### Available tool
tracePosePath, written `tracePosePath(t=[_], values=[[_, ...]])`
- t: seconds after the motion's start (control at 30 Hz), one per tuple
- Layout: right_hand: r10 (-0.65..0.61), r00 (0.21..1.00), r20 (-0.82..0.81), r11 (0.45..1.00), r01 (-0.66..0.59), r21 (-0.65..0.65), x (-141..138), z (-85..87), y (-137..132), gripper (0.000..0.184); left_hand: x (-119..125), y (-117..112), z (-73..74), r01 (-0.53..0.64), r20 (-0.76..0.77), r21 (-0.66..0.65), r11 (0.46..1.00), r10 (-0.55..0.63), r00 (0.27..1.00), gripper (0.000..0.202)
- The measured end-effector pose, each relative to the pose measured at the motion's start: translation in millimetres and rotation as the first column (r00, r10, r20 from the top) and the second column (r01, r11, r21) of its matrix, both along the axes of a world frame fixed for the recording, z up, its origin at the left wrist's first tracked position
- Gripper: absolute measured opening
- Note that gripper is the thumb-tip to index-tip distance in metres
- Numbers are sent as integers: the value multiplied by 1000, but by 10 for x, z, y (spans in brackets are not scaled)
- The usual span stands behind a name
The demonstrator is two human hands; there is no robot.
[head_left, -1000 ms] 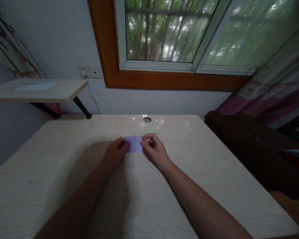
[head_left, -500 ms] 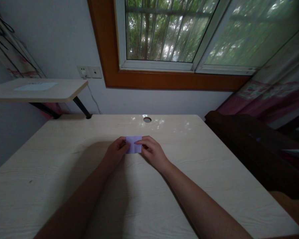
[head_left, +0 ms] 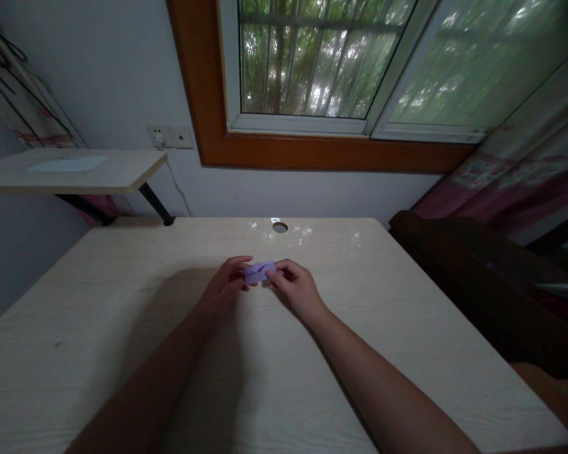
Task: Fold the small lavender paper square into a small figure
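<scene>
A small piece of purple paper (head_left: 259, 272), folded and tilted, is between my hands just above the desk. My right hand (head_left: 297, 287) pinches its right end between thumb and fingers. At the left end, my left hand (head_left: 224, 285) has its fingers spread, thumb and forefinger apart. Some of those fingertips lie against or behind the paper's left edge; whether they bear on it I cannot tell. A fold or gap shows along the paper's upper side.
The pale wooden desk (head_left: 170, 384) lies under both arms. Near its back edge is a round cable hole (head_left: 279, 227). A raised shelf (head_left: 123, 180) on black legs stands at the back left, with a light sheet (head_left: 69, 164) on it. Dark furniture (head_left: 459, 277) borders the right side.
The paper has gone from a flat, facing square to a narrower, tilted shape. My left hand's fingers have spread off it, while my right hand keeps its pinch.
</scene>
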State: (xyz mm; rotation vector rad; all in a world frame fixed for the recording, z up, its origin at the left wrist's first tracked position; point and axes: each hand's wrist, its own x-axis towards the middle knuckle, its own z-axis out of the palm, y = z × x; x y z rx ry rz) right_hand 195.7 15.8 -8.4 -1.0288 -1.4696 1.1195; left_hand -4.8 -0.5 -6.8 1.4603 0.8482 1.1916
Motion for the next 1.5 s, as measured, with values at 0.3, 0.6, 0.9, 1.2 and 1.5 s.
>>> tracePosePath(t=[0.3,0.6,0.9,1.2,1.5], values=[[77,995,-70,996,-74,39,-16,-43,-7,30,75,70,-150,-116,-135,-13,993,113,984,55],[79,996,-39,996,-77,55,-5,-114,27,40,79,79,-65,-196,-69,-71,978,191,979,45],[-33,993,109,957,0,291,-1,-22,-1,23,51,89,-32,-253,-77,-79,964,247,966,39],[-25,932,361,822,-187,538,0,16,-14,18,36,80,-50,-155,-61,-132,979,148,987,34],[-75,917,391,788,-186,587,16,74,-3,24,45,38,53,-120,-10,-202,972,120,993,24]])
